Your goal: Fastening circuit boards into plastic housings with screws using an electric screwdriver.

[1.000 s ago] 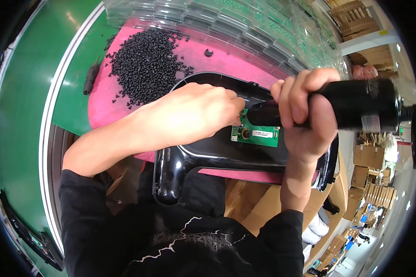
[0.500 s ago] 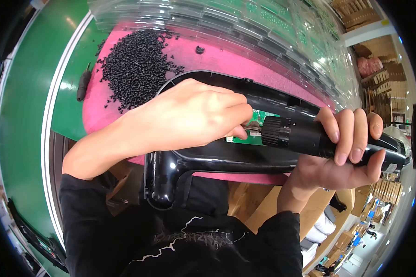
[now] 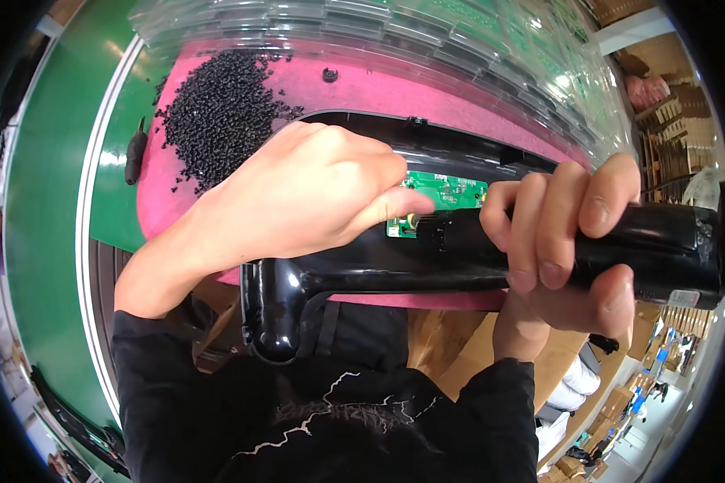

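Observation:
My right hand [image 3: 568, 229] wraps round a black electric screwdriver [image 3: 669, 237], held nearly level with its ribbed collar pointing left. My left hand [image 3: 322, 185] is closed at the tool's nose, thumb and curled fingers together; whatever they pinch is hidden. Below both hands lies a glossy black plastic housing [image 3: 379, 272], with a rounded arm bending toward me at its left end. Inside it shows a green circuit board [image 3: 451, 189], partly covered by the left thumb and the screwdriver. A large heap of small black screws [image 3: 221, 113] lies beyond my left forearm.
The housing rests on a pink mat [image 3: 387, 88] over a green tabletop [image 3: 52, 217]. Clear plastic trays [image 3: 362, 36] holding green boards are stacked along the back. A dark-handled hand tool [image 3: 136, 157] lies left of the screws, and a small black part [image 3: 329, 75] sits behind the housing.
The screwdriver and my right hand have come nearer and to the left. The metal tip seen between my left fingers and the collar is now hidden. More of the board shows.

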{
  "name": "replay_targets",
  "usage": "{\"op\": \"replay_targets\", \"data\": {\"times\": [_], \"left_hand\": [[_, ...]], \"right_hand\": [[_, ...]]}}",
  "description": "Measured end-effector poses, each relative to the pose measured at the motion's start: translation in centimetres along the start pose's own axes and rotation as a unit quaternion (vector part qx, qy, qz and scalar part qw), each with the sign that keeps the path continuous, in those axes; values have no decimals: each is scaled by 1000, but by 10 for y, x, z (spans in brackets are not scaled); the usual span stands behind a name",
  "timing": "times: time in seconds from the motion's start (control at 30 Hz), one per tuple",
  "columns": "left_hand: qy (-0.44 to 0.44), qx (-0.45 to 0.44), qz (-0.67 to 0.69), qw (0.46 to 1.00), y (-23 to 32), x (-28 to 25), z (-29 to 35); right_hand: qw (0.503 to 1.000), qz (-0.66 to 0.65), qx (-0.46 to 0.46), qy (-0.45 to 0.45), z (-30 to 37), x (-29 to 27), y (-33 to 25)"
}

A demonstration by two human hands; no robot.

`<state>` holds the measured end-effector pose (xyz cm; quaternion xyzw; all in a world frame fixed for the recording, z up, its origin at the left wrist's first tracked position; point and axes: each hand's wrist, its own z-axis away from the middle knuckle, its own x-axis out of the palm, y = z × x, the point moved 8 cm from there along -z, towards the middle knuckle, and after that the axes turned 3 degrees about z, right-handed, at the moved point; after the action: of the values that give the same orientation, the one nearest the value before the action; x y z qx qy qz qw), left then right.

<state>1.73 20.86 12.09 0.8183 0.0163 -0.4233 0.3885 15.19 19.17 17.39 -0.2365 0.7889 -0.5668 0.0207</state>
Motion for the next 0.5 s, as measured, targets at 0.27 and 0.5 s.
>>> {"op": "replay_targets", "data": {"times": [0.27, 0.5], "left_hand": [[10, -24, 0, 1000, -2, 2, 4], [-1, 66, 11, 998, -10, 12, 20]], "right_hand": [[997, -2, -4, -83, -5, 20, 9], [989, -21, 9, -145, -12, 30, 16]]}}
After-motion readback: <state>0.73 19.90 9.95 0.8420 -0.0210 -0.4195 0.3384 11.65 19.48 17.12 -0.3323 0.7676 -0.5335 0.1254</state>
